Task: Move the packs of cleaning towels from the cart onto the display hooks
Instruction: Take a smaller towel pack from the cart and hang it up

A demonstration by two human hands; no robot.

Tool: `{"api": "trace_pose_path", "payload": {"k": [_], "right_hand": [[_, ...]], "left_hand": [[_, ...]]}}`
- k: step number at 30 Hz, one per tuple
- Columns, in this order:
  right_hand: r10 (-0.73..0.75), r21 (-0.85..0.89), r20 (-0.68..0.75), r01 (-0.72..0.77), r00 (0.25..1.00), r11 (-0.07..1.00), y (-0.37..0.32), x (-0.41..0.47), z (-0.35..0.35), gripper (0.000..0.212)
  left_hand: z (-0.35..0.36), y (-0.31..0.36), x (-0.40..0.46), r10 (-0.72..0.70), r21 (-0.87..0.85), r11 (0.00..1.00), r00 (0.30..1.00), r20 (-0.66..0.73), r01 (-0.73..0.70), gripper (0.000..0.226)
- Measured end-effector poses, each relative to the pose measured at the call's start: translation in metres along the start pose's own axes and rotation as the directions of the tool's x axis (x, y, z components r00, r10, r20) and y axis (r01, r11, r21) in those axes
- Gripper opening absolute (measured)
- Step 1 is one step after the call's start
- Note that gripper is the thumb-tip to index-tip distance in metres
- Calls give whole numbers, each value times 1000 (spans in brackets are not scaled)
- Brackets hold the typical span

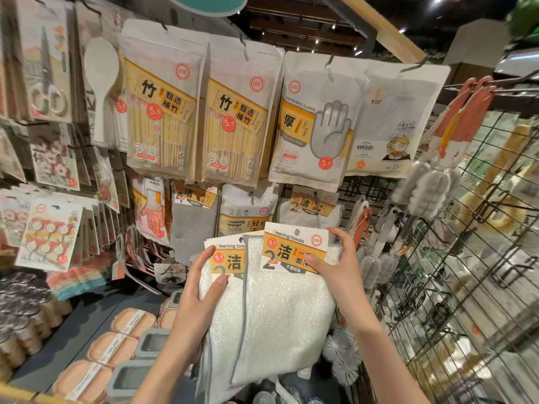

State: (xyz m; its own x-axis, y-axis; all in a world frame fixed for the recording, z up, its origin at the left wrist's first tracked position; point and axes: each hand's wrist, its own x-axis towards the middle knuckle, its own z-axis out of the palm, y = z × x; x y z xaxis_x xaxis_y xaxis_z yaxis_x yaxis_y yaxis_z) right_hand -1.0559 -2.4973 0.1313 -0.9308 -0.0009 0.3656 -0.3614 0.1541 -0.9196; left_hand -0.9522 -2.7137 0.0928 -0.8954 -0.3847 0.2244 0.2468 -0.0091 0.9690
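1. Bright, even shop light falls on the hanging packs; small ceiling spotlights (316,40) glow against a dark ceiling.
2. Soft glare sits on the glossy glove pack (313,121).
3. Wide-angle bending curves the wire rack (466,258) at right.
4. The left edge and bottom corners are blurred.

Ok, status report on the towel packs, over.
Left hand holds rear white cleaning-towel pack. Right hand pinches front pack's orange header card. Neither hung yet; white towel pack on hook directly behind.
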Motion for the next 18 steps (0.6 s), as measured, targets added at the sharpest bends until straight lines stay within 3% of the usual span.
{"api": "trace_pose_path", "payload": {"k": [8, 18], "right_hand": [[-15, 6, -64, 15, 998, 1000, 6, 23, -4, 38], [-51, 32, -177, 57, 983, 998, 13, 57, -5, 36]], "left_hand": [[-2, -4, 10, 3, 46, 999, 1000, -2, -3, 48], [3, -6, 25, -30, 12, 999, 999, -21, 30, 48]]}}
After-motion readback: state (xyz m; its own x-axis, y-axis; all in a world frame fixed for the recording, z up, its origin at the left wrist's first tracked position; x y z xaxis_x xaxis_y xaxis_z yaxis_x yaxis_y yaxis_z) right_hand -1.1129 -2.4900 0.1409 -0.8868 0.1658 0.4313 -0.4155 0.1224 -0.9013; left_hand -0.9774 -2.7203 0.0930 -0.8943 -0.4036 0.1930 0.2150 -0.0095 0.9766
